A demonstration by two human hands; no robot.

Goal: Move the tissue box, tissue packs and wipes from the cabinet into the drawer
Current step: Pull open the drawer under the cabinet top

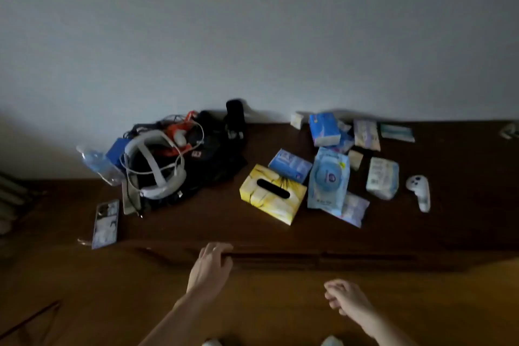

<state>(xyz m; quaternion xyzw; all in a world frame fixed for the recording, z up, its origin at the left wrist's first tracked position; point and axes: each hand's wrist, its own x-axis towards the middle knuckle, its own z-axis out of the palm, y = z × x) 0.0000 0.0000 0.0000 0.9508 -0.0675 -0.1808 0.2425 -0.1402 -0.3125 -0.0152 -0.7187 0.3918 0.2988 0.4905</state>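
Left hand: the left hand (211, 267) lies at 6 o'clock on the front edge of the cabinet (196, 222), fingers curled over the lip of the drawer (320, 259). My judgement is that it grips there to pull the drawer out, since nothing can go in while it stays closed.
Right hand: the right hand (346, 300) hangs free at 5 o'clock, loosely curled, clamped on nothing, well apart from every pack; likely kept ready for the first pick.
Drawer: only a dark slit shows along the cabinet front, so it looks shut or barely started.
Tissue box: the yellow tissue box (272, 194) sits near the middle of the cabinet top, slot up, nearest the front, an easy first grab.
Wipes: the blue wipes pack (328, 177) lies just beside the box at 3 o'clock, overlapping a pale pack (354, 209).
Tissue packs: a blue pack (290, 165) touches the box's far side; others (325, 129) cluster at 1 o'clock by the wall, with a white pack (382, 181) farther right.
Not to move: the headset and cable heap (174, 160) at 10 o'clock, a phone (105, 223) at 8 o'clock, a white controller (419, 191) at 3 o'clock.
Progress: nothing moved yet, judging by the full cabinet top.
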